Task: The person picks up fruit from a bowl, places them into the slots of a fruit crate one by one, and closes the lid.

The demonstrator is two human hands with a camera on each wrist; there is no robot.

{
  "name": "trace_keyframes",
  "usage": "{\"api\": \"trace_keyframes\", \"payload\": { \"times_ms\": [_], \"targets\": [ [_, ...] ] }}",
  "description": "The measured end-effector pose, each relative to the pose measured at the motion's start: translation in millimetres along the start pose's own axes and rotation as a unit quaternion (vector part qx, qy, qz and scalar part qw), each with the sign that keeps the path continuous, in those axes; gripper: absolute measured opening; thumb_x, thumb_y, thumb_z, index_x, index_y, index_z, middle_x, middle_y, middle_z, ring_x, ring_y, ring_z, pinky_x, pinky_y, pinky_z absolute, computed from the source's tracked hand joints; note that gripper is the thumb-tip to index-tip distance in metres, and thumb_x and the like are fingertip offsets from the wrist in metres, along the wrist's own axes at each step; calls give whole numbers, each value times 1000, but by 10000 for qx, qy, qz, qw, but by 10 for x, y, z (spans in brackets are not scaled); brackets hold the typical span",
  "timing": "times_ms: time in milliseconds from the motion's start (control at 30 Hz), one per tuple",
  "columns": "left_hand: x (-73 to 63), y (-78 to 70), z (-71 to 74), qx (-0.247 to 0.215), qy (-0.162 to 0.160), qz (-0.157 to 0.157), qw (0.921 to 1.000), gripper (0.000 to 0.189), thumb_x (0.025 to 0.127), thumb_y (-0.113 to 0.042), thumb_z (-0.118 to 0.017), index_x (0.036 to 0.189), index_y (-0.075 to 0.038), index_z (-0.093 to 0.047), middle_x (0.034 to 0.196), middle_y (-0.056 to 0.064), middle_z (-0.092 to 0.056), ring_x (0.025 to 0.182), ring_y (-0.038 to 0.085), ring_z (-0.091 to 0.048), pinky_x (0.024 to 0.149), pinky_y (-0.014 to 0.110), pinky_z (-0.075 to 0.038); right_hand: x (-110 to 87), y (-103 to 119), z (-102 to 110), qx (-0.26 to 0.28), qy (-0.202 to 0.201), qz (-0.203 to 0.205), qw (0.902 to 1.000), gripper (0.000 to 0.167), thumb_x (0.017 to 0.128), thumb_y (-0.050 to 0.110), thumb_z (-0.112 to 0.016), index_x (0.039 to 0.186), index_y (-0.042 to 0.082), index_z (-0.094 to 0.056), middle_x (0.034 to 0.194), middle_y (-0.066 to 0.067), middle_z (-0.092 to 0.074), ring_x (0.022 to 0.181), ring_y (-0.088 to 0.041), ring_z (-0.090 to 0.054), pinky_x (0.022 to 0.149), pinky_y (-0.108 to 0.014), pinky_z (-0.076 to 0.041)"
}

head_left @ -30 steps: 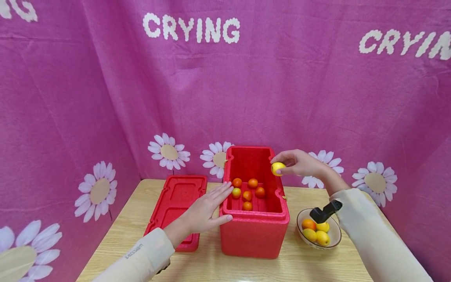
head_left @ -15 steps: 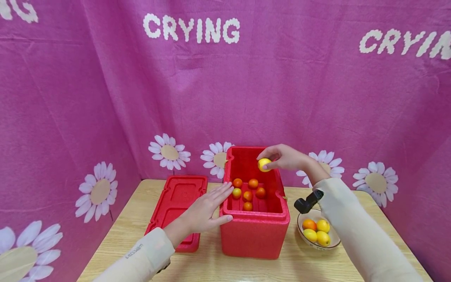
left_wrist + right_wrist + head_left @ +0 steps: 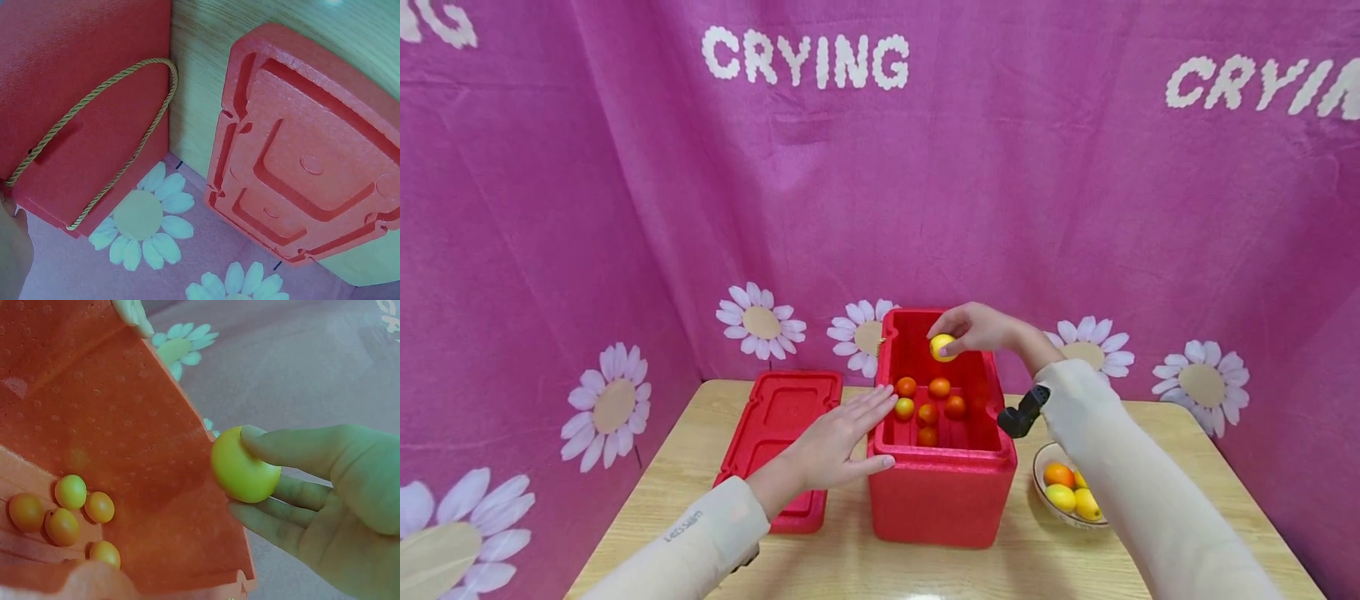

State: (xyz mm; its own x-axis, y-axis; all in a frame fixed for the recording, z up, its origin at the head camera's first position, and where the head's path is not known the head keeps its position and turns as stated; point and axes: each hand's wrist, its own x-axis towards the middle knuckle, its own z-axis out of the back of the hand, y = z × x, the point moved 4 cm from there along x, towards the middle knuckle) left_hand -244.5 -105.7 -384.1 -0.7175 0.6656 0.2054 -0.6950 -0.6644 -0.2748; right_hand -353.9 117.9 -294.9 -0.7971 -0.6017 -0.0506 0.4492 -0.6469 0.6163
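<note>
My right hand (image 3: 981, 327) pinches a lemon (image 3: 942, 347) between thumb and fingers, held above the back part of the open red foam box (image 3: 936, 504). In the right wrist view the thumb lies on top of the lemon (image 3: 245, 469), with fingers beneath and behind. My left hand (image 3: 838, 442) rests with extended fingers on the box's left rim, thumb toward the front edge. Several small oranges (image 3: 939, 387) and one yellow fruit (image 3: 904, 408) lie on the box floor. In the left wrist view a twisted rope handle (image 3: 112, 81) hangs on the box's side.
The red lid (image 3: 786, 412) lies on the wooden table (image 3: 647, 508) left of the box. To the right stands a round bowl (image 3: 1067, 518) with an orange and several lemons, partly hidden by my right sleeve. A purple curtain (image 3: 820, 192) hangs behind.
My right hand has carried the lemon leftward from the box's right rim to over its inside. The left hand has stayed on the rim.
</note>
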Motion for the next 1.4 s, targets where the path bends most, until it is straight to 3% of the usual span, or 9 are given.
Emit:
{"api": "trace_keyframes", "payload": {
  "times_ms": [233,633,800,933,1133,1400],
  "targets": [
    [-5,-25,35,29,35,-89,9999,79,90,-55,-55,154,-23,-22,163,-5,-20,151,15,-19,118,44,-32,129,11,-69,-200,182,-88,9996,34,87,12,-68,119,1,-64,116,-17,-68,106,-29,-62,97,-43,-53],
    [-22,-17,15,63,4,-161,9999,78,91,-57,-53,154,-22,-22,163,-4,-20,151,15,-20,118,43,-32,323,-133,-251,-44,632,-753,9952,38,87,13,-68,121,-2,-62,122,-19,-65,107,-27,-61,96,-37,-54],
    [-20,-3,4,101,24,-146,9998,79,91,-56,-53,154,-22,-21,163,-5,-18,151,14,-19,119,42,-30,354,-185,-314,-326,787,-1186,9893,34,87,14,-68,119,1,-64,121,-16,-66,99,-22,-61,94,-35,-55],
    [-14,-7,9,88,8,-173,9998,79,91,-55,-54,154,-21,-22,163,-4,-19,151,15,-19,120,41,-29,351,-224,-335,-657,796,-1558,9824,31,85,13,-70,115,7,-67,110,-11,-67,91,-19,-59,91,-35,-56],
    [-4,-14,4,61,10,-166,9998,79,91,-55,-53,154,-21,-20,163,-5,-17,151,15,-17,121,41,-27,340,-239,-383,-1138,972,-1677,9744,28,84,9,-70,112,6,-69,102,-9,-66,86,-18,-56,88,-34,-57],
    [-26,-10,5,-78,8,-57,10000,79,90,-55,-55,154,-23,-21,163,-6,-17,151,15,-18,120,42,-29,302,-246,-429,-1224,535,-2169,9670,33,75,5,-75,107,11,-69,106,-10,-65,93,-24,-56,84,-39,-58]
  ]
}}
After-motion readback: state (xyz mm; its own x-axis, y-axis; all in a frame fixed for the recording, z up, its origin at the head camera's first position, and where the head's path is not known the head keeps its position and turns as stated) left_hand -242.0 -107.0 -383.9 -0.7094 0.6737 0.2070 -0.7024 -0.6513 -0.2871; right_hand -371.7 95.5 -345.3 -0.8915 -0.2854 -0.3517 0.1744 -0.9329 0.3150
